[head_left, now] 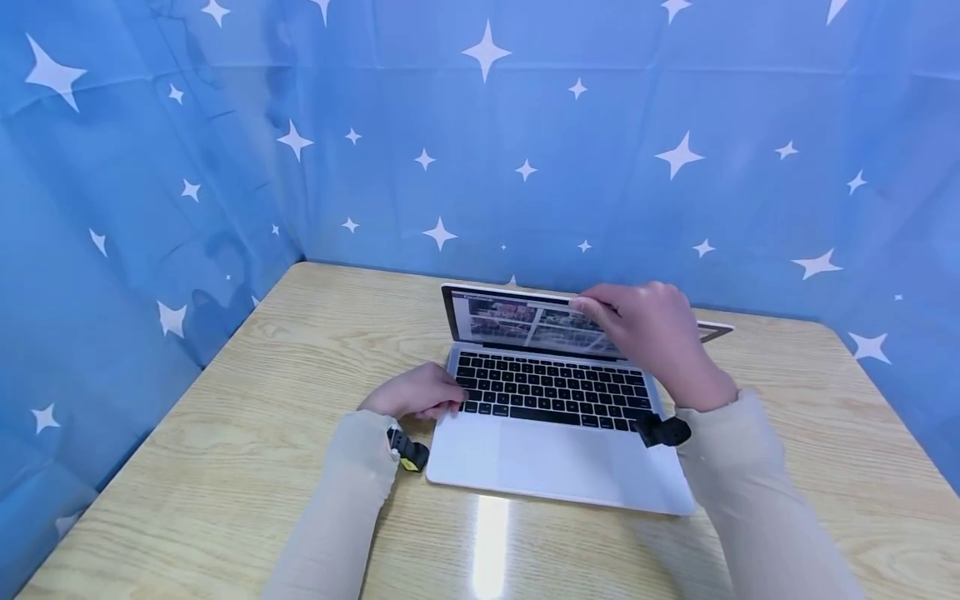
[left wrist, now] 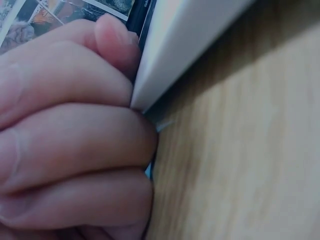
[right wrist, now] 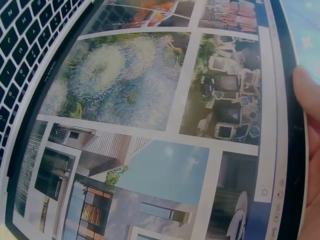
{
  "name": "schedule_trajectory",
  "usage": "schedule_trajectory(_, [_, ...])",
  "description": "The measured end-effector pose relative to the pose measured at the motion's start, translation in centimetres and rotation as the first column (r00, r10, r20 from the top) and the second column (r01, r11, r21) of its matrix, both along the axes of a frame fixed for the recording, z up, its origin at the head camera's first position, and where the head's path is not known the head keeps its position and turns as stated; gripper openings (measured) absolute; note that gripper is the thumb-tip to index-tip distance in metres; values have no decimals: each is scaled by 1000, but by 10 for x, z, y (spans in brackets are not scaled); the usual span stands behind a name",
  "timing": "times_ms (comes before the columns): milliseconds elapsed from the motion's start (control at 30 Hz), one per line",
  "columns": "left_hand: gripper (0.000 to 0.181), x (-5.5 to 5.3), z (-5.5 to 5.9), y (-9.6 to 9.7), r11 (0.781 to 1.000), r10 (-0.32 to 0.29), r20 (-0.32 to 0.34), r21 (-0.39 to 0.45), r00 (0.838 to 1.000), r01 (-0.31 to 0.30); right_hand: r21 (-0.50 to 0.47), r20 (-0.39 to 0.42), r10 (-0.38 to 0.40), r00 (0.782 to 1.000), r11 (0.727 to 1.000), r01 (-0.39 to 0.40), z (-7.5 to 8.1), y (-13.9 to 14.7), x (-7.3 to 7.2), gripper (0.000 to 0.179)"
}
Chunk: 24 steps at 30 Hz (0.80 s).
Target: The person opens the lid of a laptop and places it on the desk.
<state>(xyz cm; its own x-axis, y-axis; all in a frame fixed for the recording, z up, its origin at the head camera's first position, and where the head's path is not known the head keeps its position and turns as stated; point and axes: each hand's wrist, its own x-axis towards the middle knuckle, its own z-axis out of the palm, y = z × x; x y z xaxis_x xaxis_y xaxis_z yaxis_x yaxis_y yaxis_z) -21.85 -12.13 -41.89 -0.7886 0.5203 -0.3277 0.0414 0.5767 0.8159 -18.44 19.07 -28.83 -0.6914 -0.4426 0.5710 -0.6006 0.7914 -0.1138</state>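
Observation:
A silver laptop (head_left: 558, 467) with a black keyboard (head_left: 551, 392) lies on the wooden table, its lid partly raised. The lit screen (head_left: 517, 321) displays a page of pictures, seen close up as a photo grid (right wrist: 140, 95) in the right wrist view. At the base's left edge, my left hand (head_left: 417, 392) grips the side; curled fingers (left wrist: 75, 140) press against that edge in the left wrist view. My right hand (head_left: 654, 333) pinches the top edge of the lid, thumb on the screen side. The fingers behind the lid are hidden.
Wood-grain table (head_left: 247, 400) extends on both sides of the laptop. A blue curtain (head_left: 360, 100) with white stars hangs along the back and sides. Dark wrist cameras sit on both sleeves, the right one (head_left: 663, 430) overlapping the keyboard's corner.

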Motion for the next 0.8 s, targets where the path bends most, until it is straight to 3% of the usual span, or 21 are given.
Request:
schedule_trajectory(467, [35, 1, 5, 0, 1000, 14, 12, -21, 1000, -14, -18, 169, -27, 985, 999, 31, 18, -1, -14, 23])
schedule_trajectory(800, [35, 1, 6, 3, 1000, 12, 40, -14, 999, -11, 5, 316, -61, 947, 998, 62, 33, 1, -33, 30])
